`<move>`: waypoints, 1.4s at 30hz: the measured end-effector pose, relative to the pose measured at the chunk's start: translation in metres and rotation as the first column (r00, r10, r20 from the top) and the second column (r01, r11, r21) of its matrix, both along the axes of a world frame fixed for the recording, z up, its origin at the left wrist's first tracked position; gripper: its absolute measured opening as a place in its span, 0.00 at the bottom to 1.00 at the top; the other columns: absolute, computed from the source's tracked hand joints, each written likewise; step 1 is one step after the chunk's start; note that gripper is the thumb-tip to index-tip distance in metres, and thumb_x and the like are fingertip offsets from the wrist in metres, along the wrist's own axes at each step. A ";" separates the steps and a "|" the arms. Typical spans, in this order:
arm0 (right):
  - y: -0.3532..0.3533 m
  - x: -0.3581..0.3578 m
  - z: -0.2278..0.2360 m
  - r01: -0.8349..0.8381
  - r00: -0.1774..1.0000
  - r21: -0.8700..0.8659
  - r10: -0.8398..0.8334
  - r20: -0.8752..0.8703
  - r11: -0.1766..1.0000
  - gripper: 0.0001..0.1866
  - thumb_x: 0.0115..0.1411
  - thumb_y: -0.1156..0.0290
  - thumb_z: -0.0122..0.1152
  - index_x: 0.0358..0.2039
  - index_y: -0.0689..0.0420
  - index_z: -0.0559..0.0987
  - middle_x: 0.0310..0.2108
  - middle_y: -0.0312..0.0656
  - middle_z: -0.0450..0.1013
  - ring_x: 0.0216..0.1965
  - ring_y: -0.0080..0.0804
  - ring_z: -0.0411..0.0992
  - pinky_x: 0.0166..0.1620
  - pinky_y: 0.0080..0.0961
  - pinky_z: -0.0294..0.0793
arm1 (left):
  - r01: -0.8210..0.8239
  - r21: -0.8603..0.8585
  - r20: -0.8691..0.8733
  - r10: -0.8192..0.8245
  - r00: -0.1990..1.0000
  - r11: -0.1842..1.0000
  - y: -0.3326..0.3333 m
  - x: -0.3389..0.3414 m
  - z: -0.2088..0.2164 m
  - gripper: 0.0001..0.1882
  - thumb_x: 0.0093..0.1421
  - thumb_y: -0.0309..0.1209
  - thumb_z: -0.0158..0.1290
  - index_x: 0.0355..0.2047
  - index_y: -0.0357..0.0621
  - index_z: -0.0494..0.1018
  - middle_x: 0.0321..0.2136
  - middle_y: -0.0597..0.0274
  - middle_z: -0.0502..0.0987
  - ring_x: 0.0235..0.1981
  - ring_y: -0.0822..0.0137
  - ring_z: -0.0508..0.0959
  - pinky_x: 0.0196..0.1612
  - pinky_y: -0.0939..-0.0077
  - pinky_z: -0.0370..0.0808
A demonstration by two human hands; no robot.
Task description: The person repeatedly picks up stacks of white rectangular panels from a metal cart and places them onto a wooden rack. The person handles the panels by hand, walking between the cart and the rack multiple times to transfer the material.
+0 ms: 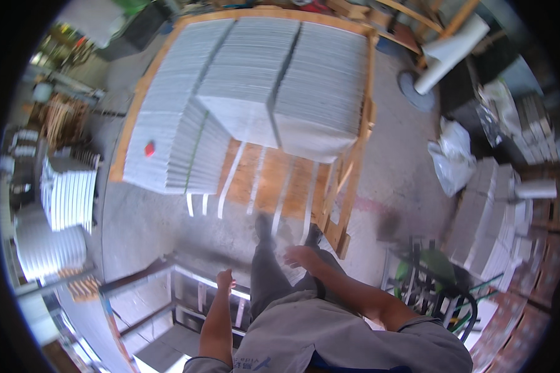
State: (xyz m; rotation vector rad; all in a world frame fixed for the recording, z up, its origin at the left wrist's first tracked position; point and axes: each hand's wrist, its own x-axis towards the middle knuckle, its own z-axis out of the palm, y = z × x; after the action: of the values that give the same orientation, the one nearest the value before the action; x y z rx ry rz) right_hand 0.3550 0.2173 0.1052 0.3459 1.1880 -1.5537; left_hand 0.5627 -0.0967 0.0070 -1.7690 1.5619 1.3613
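Note:
My left hand (226, 280) hangs beside a metal-edged frame (193, 276), its fingers loosely apart and nothing visible in them. In front of my right thigh is my right hand (301, 256), also empty, with its fingers loosely stretched. Both hands are slightly blurred. Ahead of my feet is a wooden crate base (270, 177) bearing stacked grey-white sheets (252, 62) in several tight blocks. Pale straps (230, 180) lie across its bare near part and hang over the edge. A small red object (149, 149) rests on the left block.
A frame-sided cart stands at lower left, close to my left arm. Panel stacks (71, 193) line the left side. To the right are a white plastic bag (451, 158), a leaning white roll (451, 53), stacked grey boxes (479, 214) and a green-and-black wheeled machine (429, 276).

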 end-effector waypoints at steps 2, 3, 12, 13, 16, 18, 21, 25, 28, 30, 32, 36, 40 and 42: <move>0.010 0.010 0.001 -0.067 0.994 -0.021 0.065 -0.092 0.998 0.14 0.58 0.64 0.50 0.38 0.61 0.72 0.35 0.42 0.73 0.35 0.31 0.73 0.36 0.24 0.72 | -0.124 0.084 0.065 0.119 0.991 0.989 0.016 0.036 0.029 0.17 0.53 0.41 0.48 0.32 0.38 0.67 0.23 0.59 0.69 0.19 0.60 0.75 0.18 0.67 0.73; 0.018 0.014 0.002 -0.093 0.982 -0.041 0.085 -0.167 0.995 0.14 0.58 0.64 0.50 0.37 0.61 0.73 0.34 0.42 0.73 0.34 0.31 0.73 0.36 0.24 0.72 | -0.151 0.074 -0.015 0.152 0.988 0.986 0.030 0.051 0.035 0.17 0.54 0.41 0.48 0.33 0.38 0.67 0.23 0.58 0.70 0.20 0.61 0.75 0.17 0.69 0.73; 0.074 0.050 -0.038 -0.472 0.387 0.270 0.472 -0.792 0.840 0.14 0.57 0.64 0.50 0.36 0.62 0.73 0.32 0.44 0.73 0.32 0.32 0.73 0.34 0.26 0.73 | -0.218 0.268 -0.312 0.299 0.902 0.938 0.097 0.123 0.005 0.16 0.56 0.38 0.47 0.40 0.40 0.66 0.30 0.54 0.72 0.24 0.60 0.77 0.22 0.70 0.76; 0.082 0.054 -0.052 -0.448 0.406 0.313 0.503 -0.763 0.837 0.14 0.57 0.64 0.51 0.37 0.62 0.73 0.32 0.44 0.73 0.32 0.33 0.73 0.34 0.27 0.73 | -0.199 0.301 -0.361 0.304 0.882 0.933 0.096 0.130 0.001 0.16 0.56 0.37 0.47 0.41 0.41 0.66 0.30 0.54 0.72 0.25 0.60 0.77 0.23 0.70 0.76; 0.136 0.078 -0.085 -0.088 0.976 0.110 0.108 -0.191 0.990 0.14 0.56 0.65 0.52 0.38 0.61 0.72 0.33 0.46 0.73 0.31 0.36 0.74 0.33 0.29 0.74 | -0.158 0.263 -0.413 0.259 0.873 0.952 0.090 0.155 -0.028 0.15 0.57 0.35 0.46 0.43 0.42 0.66 0.31 0.55 0.72 0.28 0.60 0.76 0.27 0.73 0.74; 0.180 0.098 -0.097 -0.082 0.962 0.326 0.160 -0.222 0.942 0.11 0.54 0.69 0.55 0.36 0.60 0.71 0.34 0.47 0.73 0.32 0.40 0.73 0.31 0.33 0.74 | -0.054 0.223 -0.586 0.178 0.791 0.973 0.085 0.189 -0.056 0.15 0.57 0.33 0.46 0.44 0.42 0.66 0.31 0.55 0.73 0.27 0.62 0.77 0.24 0.73 0.74; 0.232 0.138 -0.092 -0.003 0.988 0.569 0.090 -0.125 0.823 0.06 0.53 0.71 0.54 0.30 0.60 0.72 0.24 0.43 0.70 0.22 0.34 0.71 0.25 0.31 0.74 | -0.010 0.010 -0.800 0.014 0.600 1.000 0.095 0.262 -0.080 0.14 0.57 0.33 0.45 0.43 0.41 0.68 0.32 0.56 0.73 0.26 0.63 0.77 0.21 0.72 0.73; 0.267 0.170 -0.062 -0.322 0.857 0.606 0.496 -0.141 0.728 0.05 0.52 0.71 0.54 0.27 0.59 0.74 0.21 0.41 0.70 0.20 0.32 0.69 0.26 0.29 0.72 | -0.058 -0.162 -0.177 0.029 0.984 0.985 0.128 0.344 -0.058 0.15 0.55 0.38 0.45 0.29 0.37 0.71 0.21 0.56 0.74 0.19 0.65 0.77 0.19 0.72 0.73; 0.257 0.172 -0.056 -0.510 0.607 0.691 0.784 -0.132 0.512 0.06 0.52 0.70 0.55 0.27 0.59 0.74 0.21 0.42 0.70 0.20 0.33 0.70 0.25 0.29 0.72 | -0.281 -0.086 -0.140 0.268 0.953 0.956 0.164 0.415 -0.028 0.16 0.54 0.37 0.43 0.27 0.35 0.71 0.20 0.55 0.75 0.20 0.64 0.78 0.19 0.69 0.73; 0.234 0.162 -0.060 -0.564 0.493 0.707 0.861 -0.127 0.427 0.07 0.52 0.69 0.55 0.26 0.60 0.75 0.20 0.42 0.70 0.20 0.34 0.70 0.25 0.29 0.72 | -0.437 -0.031 -0.049 0.435 0.899 0.899 0.191 0.450 -0.017 0.16 0.54 0.37 0.42 0.28 0.35 0.71 0.22 0.54 0.75 0.22 0.62 0.78 0.20 0.69 0.74; 0.199 0.147 -0.065 -0.583 0.445 0.703 0.884 -0.143 0.407 0.08 0.52 0.69 0.55 0.26 0.60 0.75 0.20 0.43 0.70 0.20 0.35 0.71 0.25 0.29 0.72 | -0.564 -0.018 0.004 0.564 0.826 0.826 0.225 0.473 -0.015 0.14 0.55 0.36 0.42 0.30 0.36 0.70 0.25 0.54 0.75 0.24 0.61 0.79 0.21 0.68 0.75; 0.094 0.119 -0.057 -0.486 0.631 0.593 0.727 -0.270 0.642 0.10 0.51 0.68 0.57 0.26 0.62 0.76 0.20 0.43 0.71 0.20 0.35 0.71 0.24 0.27 0.72 | -0.603 0.103 -0.126 0.612 0.781 0.791 0.299 0.509 -0.022 0.12 0.58 0.33 0.40 0.36 0.39 0.68 0.31 0.52 0.75 0.28 0.59 0.79 0.22 0.68 0.76; 0.026 0.138 -0.023 -0.490 0.670 0.453 0.654 -0.350 0.745 0.10 0.49 0.68 0.57 0.27 0.62 0.75 0.22 0.43 0.72 0.20 0.30 0.70 0.21 0.22 0.69 | -0.483 0.097 -0.188 0.493 0.849 0.870 0.375 0.531 -0.027 0.12 0.59 0.32 0.39 0.39 0.39 0.67 0.35 0.49 0.74 0.30 0.56 0.78 0.25 0.66 0.76; 0.018 0.164 -0.017 -0.538 0.659 0.390 0.661 -0.359 0.747 0.09 0.50 0.70 0.55 0.29 0.61 0.72 0.22 0.40 0.69 0.19 0.28 0.68 0.18 0.21 0.66 | -0.718 0.144 -0.200 0.731 0.653 0.681 0.420 0.542 -0.021 0.14 0.59 0.35 0.39 0.39 0.38 0.67 0.35 0.48 0.74 0.31 0.53 0.78 0.26 0.63 0.75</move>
State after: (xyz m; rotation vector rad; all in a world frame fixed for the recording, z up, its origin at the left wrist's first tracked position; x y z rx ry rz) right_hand 0.5192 0.2351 0.0887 -0.2979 1.6836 -0.8974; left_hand 1.1052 0.3230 -0.0141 -2.4019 0.8774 2.0185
